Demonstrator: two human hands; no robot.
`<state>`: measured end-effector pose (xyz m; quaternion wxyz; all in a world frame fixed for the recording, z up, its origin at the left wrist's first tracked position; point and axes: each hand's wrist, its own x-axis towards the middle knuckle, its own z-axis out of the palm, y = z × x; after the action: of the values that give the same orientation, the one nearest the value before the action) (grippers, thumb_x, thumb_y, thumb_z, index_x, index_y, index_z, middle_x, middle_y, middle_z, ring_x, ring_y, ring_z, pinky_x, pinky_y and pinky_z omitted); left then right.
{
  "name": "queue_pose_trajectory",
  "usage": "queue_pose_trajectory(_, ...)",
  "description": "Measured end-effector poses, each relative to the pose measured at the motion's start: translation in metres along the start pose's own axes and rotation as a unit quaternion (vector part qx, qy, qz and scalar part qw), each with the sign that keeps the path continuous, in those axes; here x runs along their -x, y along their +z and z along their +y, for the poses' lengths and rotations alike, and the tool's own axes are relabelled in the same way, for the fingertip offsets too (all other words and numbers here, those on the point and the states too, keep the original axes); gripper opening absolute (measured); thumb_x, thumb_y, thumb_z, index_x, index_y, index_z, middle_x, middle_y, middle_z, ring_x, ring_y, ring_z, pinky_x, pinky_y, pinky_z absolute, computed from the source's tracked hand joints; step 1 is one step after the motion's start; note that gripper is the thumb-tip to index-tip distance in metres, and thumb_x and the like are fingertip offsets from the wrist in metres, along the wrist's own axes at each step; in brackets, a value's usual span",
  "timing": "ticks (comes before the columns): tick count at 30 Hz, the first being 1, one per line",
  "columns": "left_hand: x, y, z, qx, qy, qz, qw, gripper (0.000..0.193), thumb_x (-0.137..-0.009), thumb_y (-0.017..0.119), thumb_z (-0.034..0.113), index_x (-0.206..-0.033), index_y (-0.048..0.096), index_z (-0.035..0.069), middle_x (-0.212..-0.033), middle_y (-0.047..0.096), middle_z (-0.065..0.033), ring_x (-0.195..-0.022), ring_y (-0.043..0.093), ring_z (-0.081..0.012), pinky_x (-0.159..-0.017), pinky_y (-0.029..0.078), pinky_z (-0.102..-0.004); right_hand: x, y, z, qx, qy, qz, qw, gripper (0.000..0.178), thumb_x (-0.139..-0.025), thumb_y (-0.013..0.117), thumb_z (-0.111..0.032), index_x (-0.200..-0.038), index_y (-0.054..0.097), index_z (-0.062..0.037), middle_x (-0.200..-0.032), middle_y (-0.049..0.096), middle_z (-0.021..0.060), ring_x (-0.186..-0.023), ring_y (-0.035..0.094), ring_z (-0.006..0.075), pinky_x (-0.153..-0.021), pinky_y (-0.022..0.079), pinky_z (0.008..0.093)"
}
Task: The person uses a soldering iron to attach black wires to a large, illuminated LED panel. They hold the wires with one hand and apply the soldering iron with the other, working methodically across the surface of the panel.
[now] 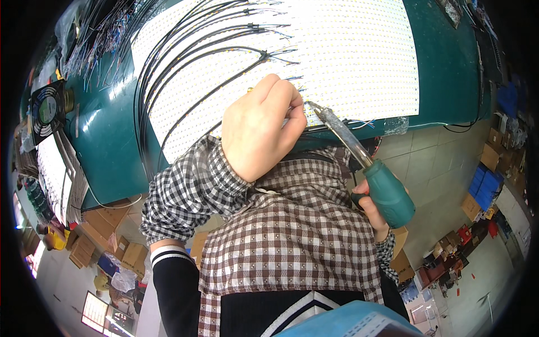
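Observation:
My right hand [370, 208] is wrapped round the green handle of a soldering iron [351, 135]. Its metal barrel slants up and left, and the tip is close to my left fingertips. My left hand [261, 126] is closed in a pinch over the near part of a white LED panel [359, 56]. What the pinch holds is too small and hidden to make out. Thin wire ends [292, 62] lie around those fingers. Several black cables [196, 53] curve across the panel from the left, their split ends lying along its middle. Rows of small yellowish dots cover the panel.
The panel lies on a green table [112, 163]. Bundled wires [101, 56] are heaped at the far left, beside a black fan [48, 109] and stacked white panels [62, 174]. A clear plastic piece [396, 125] sits at the near edge. Cardboard boxes [135, 258] stand on the floor.

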<state>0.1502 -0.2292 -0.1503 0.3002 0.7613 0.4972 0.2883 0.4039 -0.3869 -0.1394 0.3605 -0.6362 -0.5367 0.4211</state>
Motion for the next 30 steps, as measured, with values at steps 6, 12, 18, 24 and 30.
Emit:
queue_pose_trajectory(6,0.0,0.0,0.0,-0.006,-0.005,-0.003,1.0,0.012,-0.083,0.072,-0.001,-0.088,0.062,0.004,-0.082,0.062,-0.0062,-0.059,0.063,-0.0164,-0.055,0.051,-0.029,0.001,-0.002,0.0,-0.017,0.003,0.002,1.0,0.043,-0.084,0.087,-0.034,-0.107,0.073,0.0,-0.087,0.077,0.0042,-0.081,0.073,0.0203,-0.08,0.058,0.035)
queue_pose_trajectory(12,0.0,-0.001,0.001,-0.011,-0.006,-0.009,1.0,0.011,-0.084,0.072,-0.001,-0.088,0.062,0.003,-0.082,0.063,-0.0067,-0.059,0.063,-0.0168,-0.055,0.051,-0.0292,0.003,0.0,0.0,-0.064,0.023,0.019,0.997,0.042,-0.083,0.088,-0.029,-0.107,0.073,0.0016,-0.091,0.076,0.0072,-0.083,0.073,0.0191,-0.077,0.058,0.0323)
queue_pose_trajectory(18,0.001,-0.007,0.006,-0.024,-0.031,-0.04,0.998,0.013,-0.084,0.076,0.002,-0.095,0.068,0.005,-0.089,0.065,-0.0078,-0.069,0.066,-0.0202,-0.06,0.053,-0.0308,0.001,-0.006,-0.003,-0.14,0.03,0.062,0.988,0.044,-0.084,0.087,-0.026,-0.11,0.07,0.005,-0.095,0.074,0.0108,-0.083,0.071,0.0203,-0.076,0.058,0.0325)
queue_pose_trajectory(24,0.003,-0.009,0.031,-0.108,0.128,-0.021,0.986,0.033,-0.078,0.078,0.002,-0.11,0.07,0.007,-0.111,0.064,-0.0094,-0.096,0.064,-0.0293,-0.079,0.053,-0.0402,0.0,-0.013,0.001,-0.125,0.013,0.058,0.99,0.058,-0.096,0.066,-0.036,-0.123,0.058,0.0141,-0.098,0.068,0.0173,-0.087,0.068,0.0255,-0.082,0.057,0.0386)
queue_pose_trajectory(30,-0.027,0.033,0.03,-0.019,0.13,-0.097,0.987,0.012,-0.084,0.074,0.006,-0.092,0.064,0.006,-0.093,0.059,-0.0108,-0.087,0.06,-0.0333,-0.074,0.049,-0.0428,-0.001,-0.017,0.004,-0.148,-0.005,0.075,0.986,0.07,-0.096,0.066,-0.037,-0.135,0.05,0.0184,-0.099,0.067,0.0171,-0.085,0.068,0.0255,-0.081,0.057,0.0389)
